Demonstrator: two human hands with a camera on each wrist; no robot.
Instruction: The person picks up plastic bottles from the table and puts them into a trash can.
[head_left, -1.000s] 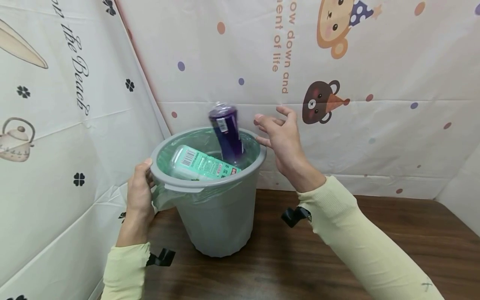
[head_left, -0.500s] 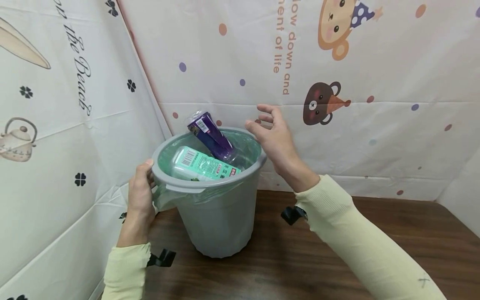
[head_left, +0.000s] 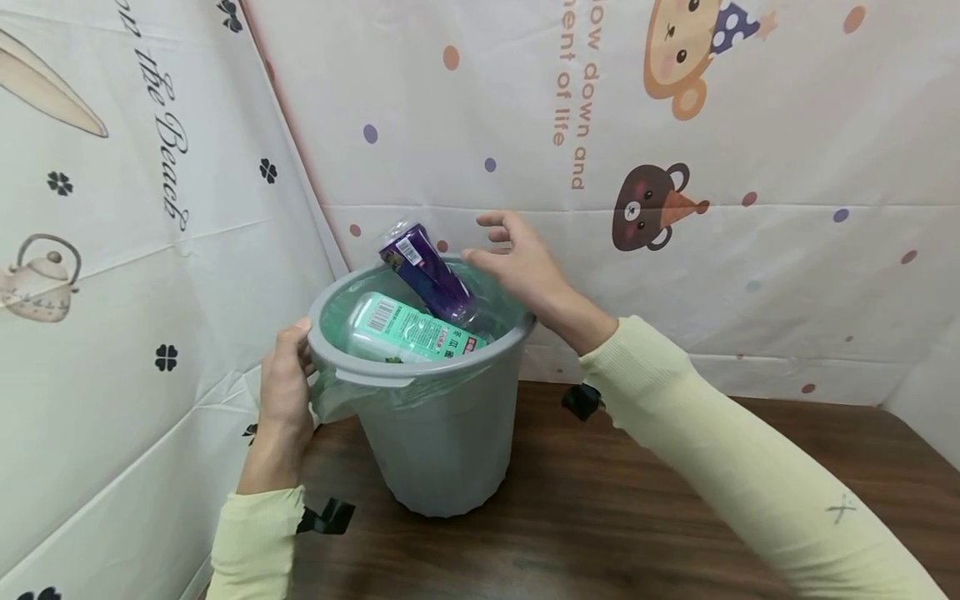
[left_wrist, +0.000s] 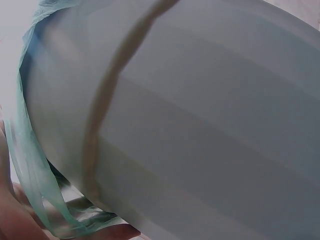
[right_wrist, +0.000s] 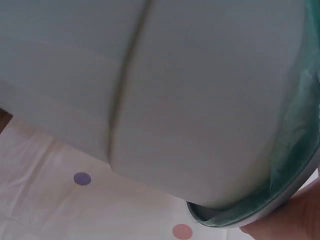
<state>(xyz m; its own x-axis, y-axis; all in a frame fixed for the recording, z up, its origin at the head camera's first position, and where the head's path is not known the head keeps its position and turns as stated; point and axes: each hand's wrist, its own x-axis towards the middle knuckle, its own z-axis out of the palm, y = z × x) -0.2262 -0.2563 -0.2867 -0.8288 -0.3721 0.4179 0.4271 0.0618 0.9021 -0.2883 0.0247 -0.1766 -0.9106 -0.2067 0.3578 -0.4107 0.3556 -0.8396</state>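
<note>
A grey bin [head_left: 431,433] lined with a green bag stands on the brown table. Inside lie a mint-green packet [head_left: 408,327] and a purple bottle [head_left: 427,272] that leans to the left, its top above the rim. My left hand [head_left: 283,392] grips the bin's left rim. My right hand [head_left: 517,262] hovers open over the bin's right rim, fingers spread beside the bottle, apart from it. The left wrist view shows the bin wall [left_wrist: 200,125] and bag edge [left_wrist: 30,165]. The bin wall [right_wrist: 165,90] also fills the right wrist view.
Patterned white sheets [head_left: 675,150] hang close behind and to the left of the bin. The brown table [head_left: 675,483] stretches to the right and front.
The purple bottle has left my right hand and tipped from upright to leaning left inside the bin. My right hand moved left over the rim. My left hand kept its grip.
</note>
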